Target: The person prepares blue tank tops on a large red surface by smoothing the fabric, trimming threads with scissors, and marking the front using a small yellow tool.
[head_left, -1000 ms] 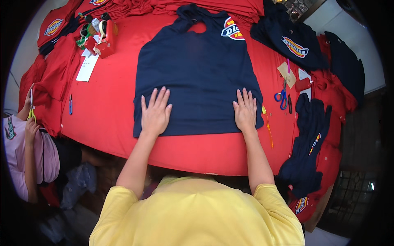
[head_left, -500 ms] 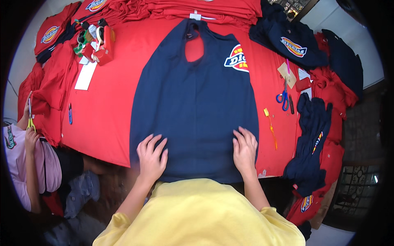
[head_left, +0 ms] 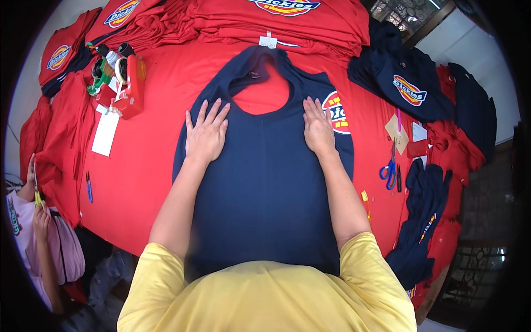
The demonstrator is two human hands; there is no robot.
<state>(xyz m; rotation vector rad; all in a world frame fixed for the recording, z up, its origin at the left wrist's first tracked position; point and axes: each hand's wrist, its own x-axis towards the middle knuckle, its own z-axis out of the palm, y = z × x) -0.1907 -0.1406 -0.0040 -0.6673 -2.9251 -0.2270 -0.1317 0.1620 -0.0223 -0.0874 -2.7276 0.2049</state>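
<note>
A navy shirt (head_left: pixel 260 182) lies spread out in front of me, with its neck opening at the far end and a colourful printed badge (head_left: pixel 338 113) at its right side. My left hand (head_left: pixel 206 131) rests flat on the cloth, left of and just below the neck opening, fingers spread. On the opposite side my right hand (head_left: pixel 319 127) presses flat beside the badge, its fingers stretched out and partly covering the print's left edge. Neither hand grips anything. The shirt's near hem is hidden under my body.
Red cloth (head_left: pixel 149 166) covers the table. Piled red shirts (head_left: pixel 276 27) line the far edge, navy shirts (head_left: pixel 409 83) the far right. A red tape dispenser (head_left: pixel 131 86) stands left; blue-handled scissors (head_left: pixel 390 172) lie right. A co-worker's hand (head_left: pixel 41 218) holds yellow-handled scissors at far left.
Both hands have slid away from me, from the shirt's near part up to beside the neck opening. The neck opening now looks wider, and the whole view has shifted slightly.
</note>
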